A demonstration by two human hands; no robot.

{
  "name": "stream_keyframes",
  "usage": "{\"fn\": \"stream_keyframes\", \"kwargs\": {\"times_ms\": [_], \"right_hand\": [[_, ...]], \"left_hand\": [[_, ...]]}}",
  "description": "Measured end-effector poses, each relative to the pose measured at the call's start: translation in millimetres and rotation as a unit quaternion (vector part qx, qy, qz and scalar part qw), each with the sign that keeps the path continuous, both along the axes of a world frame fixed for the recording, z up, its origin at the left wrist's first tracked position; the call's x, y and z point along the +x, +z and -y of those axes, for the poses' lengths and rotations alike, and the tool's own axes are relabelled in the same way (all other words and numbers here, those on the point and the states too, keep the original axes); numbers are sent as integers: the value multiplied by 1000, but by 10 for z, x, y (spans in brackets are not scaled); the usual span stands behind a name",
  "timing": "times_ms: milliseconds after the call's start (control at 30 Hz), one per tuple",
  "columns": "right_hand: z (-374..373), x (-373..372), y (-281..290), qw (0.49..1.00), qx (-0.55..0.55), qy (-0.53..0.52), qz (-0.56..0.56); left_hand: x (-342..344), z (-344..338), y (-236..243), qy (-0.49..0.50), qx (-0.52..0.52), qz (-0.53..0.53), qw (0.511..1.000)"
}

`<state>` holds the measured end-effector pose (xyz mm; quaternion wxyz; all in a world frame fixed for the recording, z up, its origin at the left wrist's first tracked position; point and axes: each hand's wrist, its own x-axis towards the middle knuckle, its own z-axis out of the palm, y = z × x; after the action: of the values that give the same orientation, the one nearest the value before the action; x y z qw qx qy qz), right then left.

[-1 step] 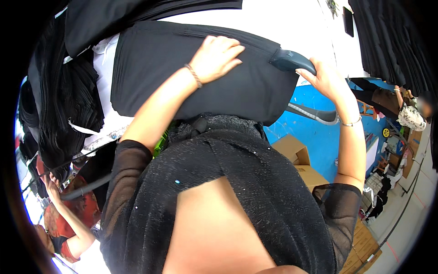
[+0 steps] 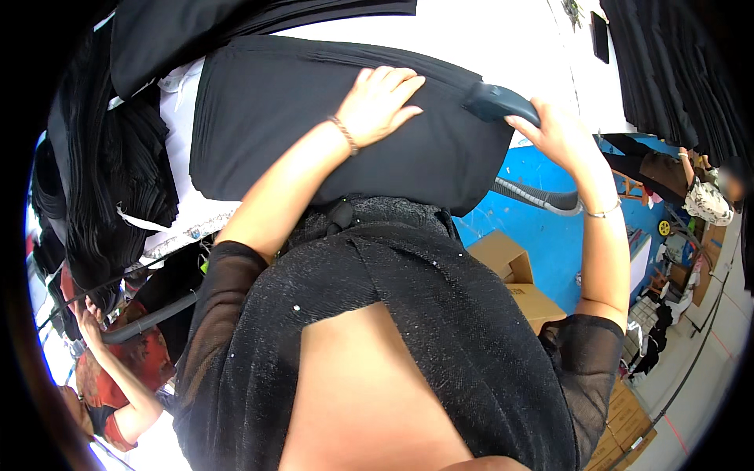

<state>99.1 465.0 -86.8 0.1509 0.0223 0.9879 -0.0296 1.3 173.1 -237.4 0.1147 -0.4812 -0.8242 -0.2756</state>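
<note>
Table (image 2: 479,35): left hand (image 2: 382,102) on cloth (image 2: 267,125), right hand (image 2: 556,133) gripping apparently a tool (image 2: 501,104).

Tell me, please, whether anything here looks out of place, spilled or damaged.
One thing: a white strip pokes across the edge of the hanging black cloth at the left, standing out against the dark. The black cloth stack under the left hand shows no obvious spill or damage.

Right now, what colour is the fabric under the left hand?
The fabric is black; head view shows it.
</note>
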Motion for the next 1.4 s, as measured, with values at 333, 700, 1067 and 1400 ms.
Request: {"fn": "stream_keyframes", "kwargs": {"times_ms": [333,700,1067,1400], "right_hand": [[-125,-295,21,993,6,103,-54],[-69,-368,-144,977,4,171,-128],[274,-395,-46,991,51,80,-94],[513,-567,-178,995,1,53,-82]], "left_hand": [[-117,-3,-97,45,54,81,994],[189,-241,43,27,11,87,996],[83,-276,72,47,-17,194,980],[202,-84,2,-20,-41,46,998]]}}
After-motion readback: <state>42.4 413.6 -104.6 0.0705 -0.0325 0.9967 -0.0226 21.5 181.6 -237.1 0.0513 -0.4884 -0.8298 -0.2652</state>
